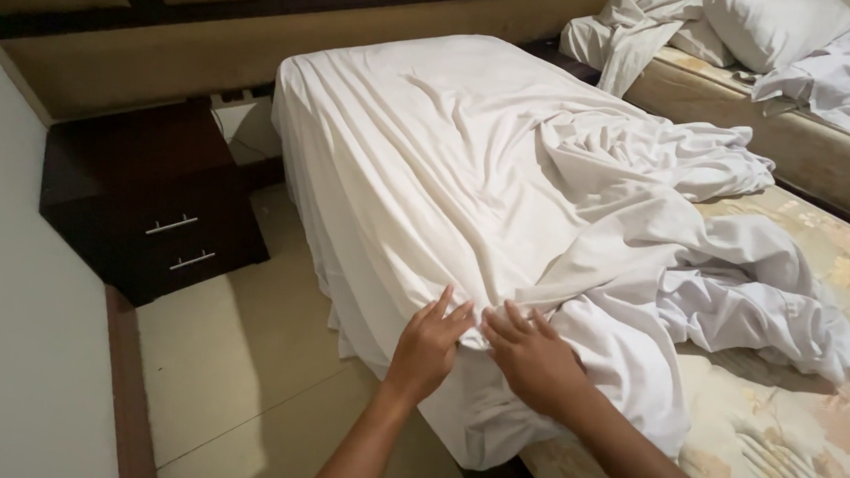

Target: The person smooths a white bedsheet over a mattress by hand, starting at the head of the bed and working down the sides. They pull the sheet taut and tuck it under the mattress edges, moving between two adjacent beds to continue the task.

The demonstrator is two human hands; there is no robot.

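Two bare forearms in view, no sleeves down to the elbows. Left hand (427, 342) and right hand (532, 358) ungloved; no rings, watch or bands visible. Nails short.

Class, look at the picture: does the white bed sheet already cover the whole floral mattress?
No: the white bed sheet lies bunched over the far part, leaving the floral patterned mattress bare on the right.
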